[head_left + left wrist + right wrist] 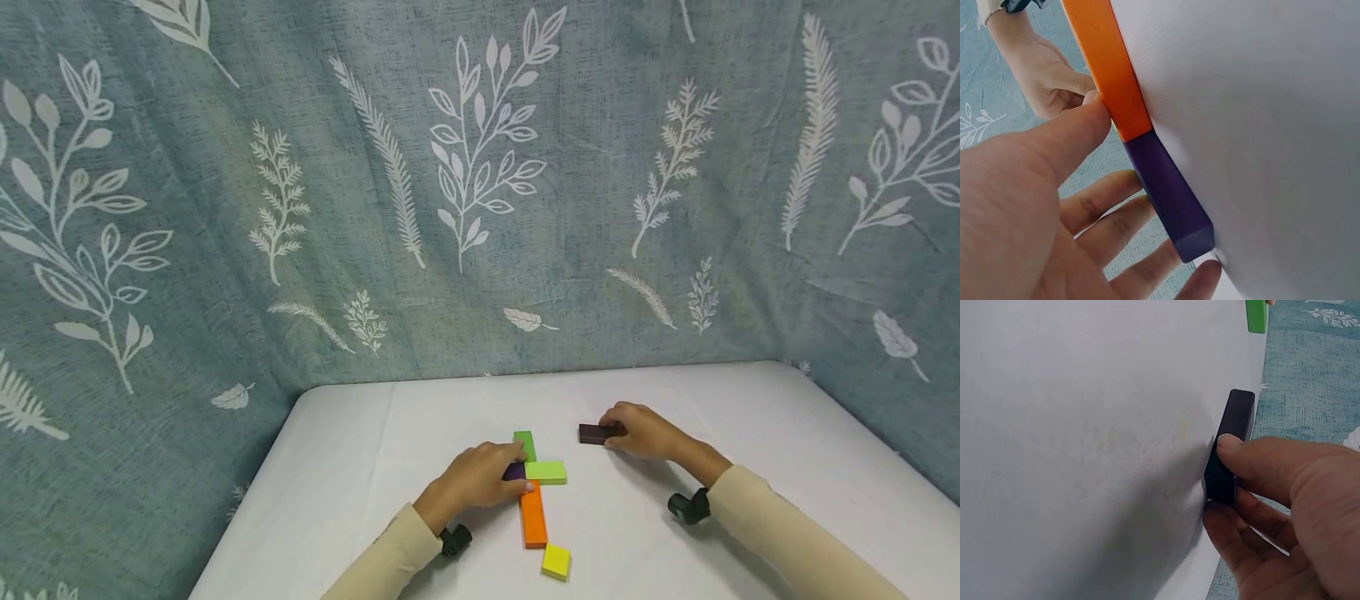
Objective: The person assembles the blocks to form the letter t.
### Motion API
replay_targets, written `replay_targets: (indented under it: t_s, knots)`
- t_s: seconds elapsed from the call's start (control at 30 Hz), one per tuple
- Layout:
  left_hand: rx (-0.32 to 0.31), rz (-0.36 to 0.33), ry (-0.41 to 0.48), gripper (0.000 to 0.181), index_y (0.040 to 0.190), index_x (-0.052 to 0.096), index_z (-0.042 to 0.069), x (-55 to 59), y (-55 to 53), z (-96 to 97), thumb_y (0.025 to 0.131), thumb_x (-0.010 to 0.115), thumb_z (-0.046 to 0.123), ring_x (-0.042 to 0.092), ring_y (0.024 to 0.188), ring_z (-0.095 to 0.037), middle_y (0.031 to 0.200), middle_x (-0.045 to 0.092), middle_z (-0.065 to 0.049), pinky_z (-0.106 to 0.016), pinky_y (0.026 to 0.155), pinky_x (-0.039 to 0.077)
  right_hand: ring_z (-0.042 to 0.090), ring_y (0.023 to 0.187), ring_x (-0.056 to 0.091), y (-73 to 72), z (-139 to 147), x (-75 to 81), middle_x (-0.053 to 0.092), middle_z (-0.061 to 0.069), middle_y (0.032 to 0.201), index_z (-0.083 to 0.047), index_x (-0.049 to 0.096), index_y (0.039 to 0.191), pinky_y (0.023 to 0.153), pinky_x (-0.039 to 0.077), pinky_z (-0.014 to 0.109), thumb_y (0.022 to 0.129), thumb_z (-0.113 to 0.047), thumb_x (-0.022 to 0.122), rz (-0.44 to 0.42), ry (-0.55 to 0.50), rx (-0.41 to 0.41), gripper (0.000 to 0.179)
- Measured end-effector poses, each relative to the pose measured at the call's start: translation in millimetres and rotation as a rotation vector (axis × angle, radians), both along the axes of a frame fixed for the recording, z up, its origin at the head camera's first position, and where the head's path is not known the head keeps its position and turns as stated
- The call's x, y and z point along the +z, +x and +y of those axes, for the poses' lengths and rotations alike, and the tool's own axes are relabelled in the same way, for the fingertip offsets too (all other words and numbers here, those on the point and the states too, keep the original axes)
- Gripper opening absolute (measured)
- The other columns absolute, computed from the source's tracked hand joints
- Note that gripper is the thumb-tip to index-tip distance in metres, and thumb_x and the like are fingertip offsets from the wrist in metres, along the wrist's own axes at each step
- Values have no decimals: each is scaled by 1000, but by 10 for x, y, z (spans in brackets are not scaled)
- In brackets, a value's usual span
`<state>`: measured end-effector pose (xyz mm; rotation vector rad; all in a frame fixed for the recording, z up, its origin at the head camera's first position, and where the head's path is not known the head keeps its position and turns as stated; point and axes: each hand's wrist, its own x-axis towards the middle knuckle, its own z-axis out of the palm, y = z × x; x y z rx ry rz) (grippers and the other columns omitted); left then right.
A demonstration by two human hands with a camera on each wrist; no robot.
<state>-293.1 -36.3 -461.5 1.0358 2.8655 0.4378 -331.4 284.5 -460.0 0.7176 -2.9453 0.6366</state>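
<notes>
My left hand (480, 475) reaches over a group of coloured blocks lying together. In the left wrist view its thumb touches the orange block (1113, 72), while its spread fingers rest along the dark purple block (1169, 190) that meets the orange one end to end. A green block (524, 444) and a lime-green block (546, 472) lie close by its fingertips. Off to the right, my right hand (641, 430) pinches a dark brown block (594, 434) between thumb and fingers; this block (1235, 419) looks almost black in the right wrist view. The left hand partly hides the purple block.
A yellow block (556, 562) lies at the near end of the orange block. Everything sits on a white-covered table (337, 467), with a leaf-patterned grey-green cloth (480, 317) hanging behind its far edge and along both sides.
</notes>
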Motion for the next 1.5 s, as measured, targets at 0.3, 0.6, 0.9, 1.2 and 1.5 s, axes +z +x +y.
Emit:
replay_targets:
  t_s: [0.3,0.6,0.9,1.2,1.5]
  knots:
    - [10,-1,-14,58,138,58,17,17,11,3,93,63,54,62,110,-12,135,65,1,-28,85,51,12,86,60,33,26,-25,66,5,98,-1,71,110,73,52,30,86,-12,77,47,-14,20,27]
    - [11,16,-17,57,136,59,17,31,22,8,93,64,54,62,109,-12,134,65,1,-29,86,51,9,83,57,111,51,29,66,4,96,-1,71,108,71,49,26,85,-11,77,64,-64,6,26]
    - [7,26,-20,49,131,61,20,34,10,1,94,64,52,59,96,-8,124,68,2,-24,76,48,11,83,58,210,29,99,65,2,96,-2,71,109,70,50,26,86,-12,76,83,-43,35,25]
    - [13,10,-23,51,133,61,20,30,19,9,93,65,51,61,102,-10,128,67,2,-26,81,50,13,83,61,323,14,123,66,3,97,-2,71,109,72,54,31,87,-11,76,115,-61,81,24]
    - [17,7,-18,52,134,61,19,28,20,12,93,65,51,61,105,-10,130,67,2,-26,81,50,11,81,58,515,-44,192,64,1,96,-4,71,108,70,51,28,87,-13,77,126,-86,96,23]
